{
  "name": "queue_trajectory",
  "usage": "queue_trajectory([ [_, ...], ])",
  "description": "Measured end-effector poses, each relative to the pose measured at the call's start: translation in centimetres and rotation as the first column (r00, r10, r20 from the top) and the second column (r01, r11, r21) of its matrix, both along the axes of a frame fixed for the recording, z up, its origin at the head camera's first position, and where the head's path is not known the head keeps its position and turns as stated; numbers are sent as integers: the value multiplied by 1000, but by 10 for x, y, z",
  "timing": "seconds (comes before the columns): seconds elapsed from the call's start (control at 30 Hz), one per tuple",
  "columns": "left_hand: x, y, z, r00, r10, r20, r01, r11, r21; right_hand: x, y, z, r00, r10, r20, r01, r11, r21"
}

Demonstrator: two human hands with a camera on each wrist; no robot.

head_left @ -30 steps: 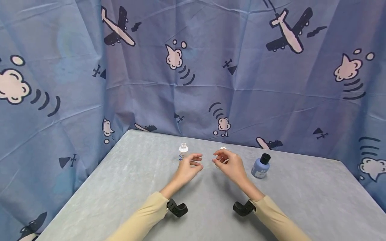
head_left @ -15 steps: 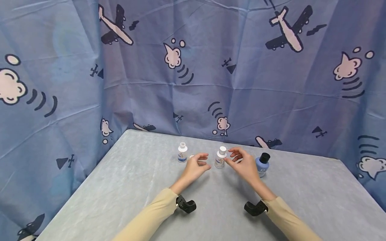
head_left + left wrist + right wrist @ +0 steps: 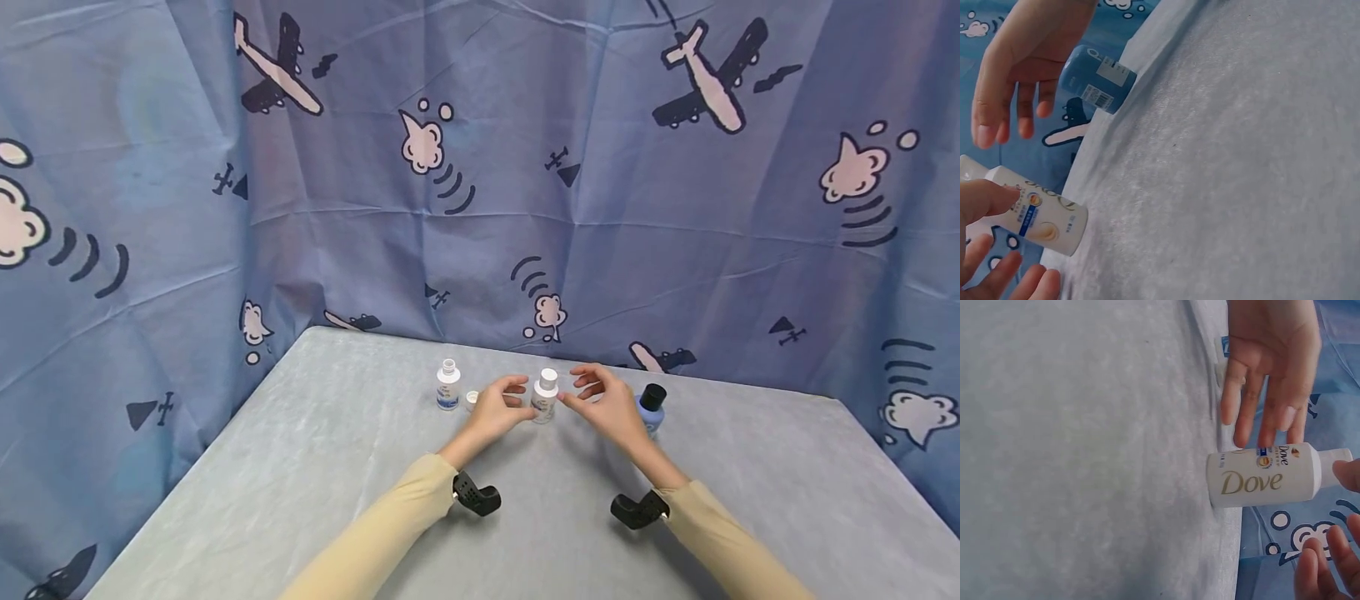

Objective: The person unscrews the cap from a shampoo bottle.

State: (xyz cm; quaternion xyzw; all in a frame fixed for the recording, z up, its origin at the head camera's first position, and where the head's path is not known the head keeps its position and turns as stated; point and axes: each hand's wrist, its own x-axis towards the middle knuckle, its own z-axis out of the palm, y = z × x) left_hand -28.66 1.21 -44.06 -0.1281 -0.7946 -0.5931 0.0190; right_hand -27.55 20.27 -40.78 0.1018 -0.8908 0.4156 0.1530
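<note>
Left hand (image 3: 495, 411) nearer capped bottle (image 3: 546, 392); blue bottle (image 3: 651, 412) part-covered.

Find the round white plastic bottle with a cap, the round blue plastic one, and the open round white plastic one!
Capped white plastic bottle (image 3: 1263, 479): right wrist view, lettered body.
Round blue plastic bottle (image 3: 1098, 79): left wrist view, labelled body.
Open white plastic bottle (image 3: 447, 389): head view, body.

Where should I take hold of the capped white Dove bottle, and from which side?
I'd take the capped white Dove bottle round its body, below the shoulder, coming from its left. It stands upright, and the body is taller and wider than the white cap, so it should give a firmer hold. The left grip is close by on that side; whether it touches is unclear.
</note>
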Motion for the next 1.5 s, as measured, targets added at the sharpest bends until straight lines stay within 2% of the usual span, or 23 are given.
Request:
queue_trajectory([
  [0.17, -2, 5, -1, 1000, -6, 20, 6, 1000, -8, -5, -1, 0, 999, 1, 48, -2, 1000, 6],
  [0.47, -10, 15, -3, 1000, -14, -7, 14, 1000, 5, -11, -1, -3, 996, -2, 93, 4, 1000, -16],
  [0.83, -15, 19, -3, 999, -12, -29, 13, 999, 37, -15, -2, -4, 996, 39, 77, -36, 998, -49],
  [1.13, -12, 21, -6, 999, 9, -41, -9, 1000, 17, -14, -3, 0, 997, 58, 57, -54, 996, -71],
  [1.33, -11, 21, -7, 997, 41, -60, -39, 998, 40, -14, -5, 0, 996, 68, 49, -64, 995, -80],
  [1.5, -10, 18, -5, 998, 40, -57, -37, 998, 44, -13, -6, 3, 996, 78, 44, -73, 993, -96],
])
